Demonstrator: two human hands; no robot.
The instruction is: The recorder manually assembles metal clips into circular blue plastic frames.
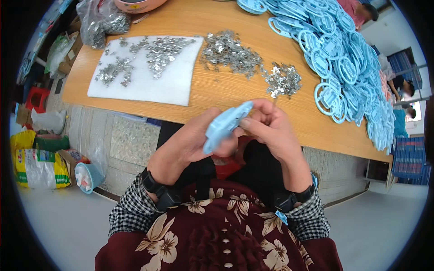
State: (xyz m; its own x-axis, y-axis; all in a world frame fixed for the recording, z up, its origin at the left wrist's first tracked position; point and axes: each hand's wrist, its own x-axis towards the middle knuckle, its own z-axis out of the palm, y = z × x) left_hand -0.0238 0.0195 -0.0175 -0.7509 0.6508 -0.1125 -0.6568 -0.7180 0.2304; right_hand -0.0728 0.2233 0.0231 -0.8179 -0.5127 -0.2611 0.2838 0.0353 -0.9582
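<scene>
Above my lap, at the table's near edge, my left hand (199, 135) is closed around a light-blue plastic part (224, 123), held tilted with its upper end toward the right. My right hand (271, 128) is closed at that upper end, thumb and fingertips pinching its edge. Whether a small metal piece is also between the right fingers is hidden. The part's underside cannot be seen. Just beyond the right hand lies a small heap of silvery metal pieces (283, 80). A larger heap of the same metal pieces (230, 52) spreads to its left.
More metal pieces lie on a white foam sheet (181, 90) on the wooden table (253, 18). A big pile of light-blue oval plastic parts (334, 58) covers the right side. A clear bag (97, 22) and a pink bowl (140, 5) stand at the back left. Other people work at far right.
</scene>
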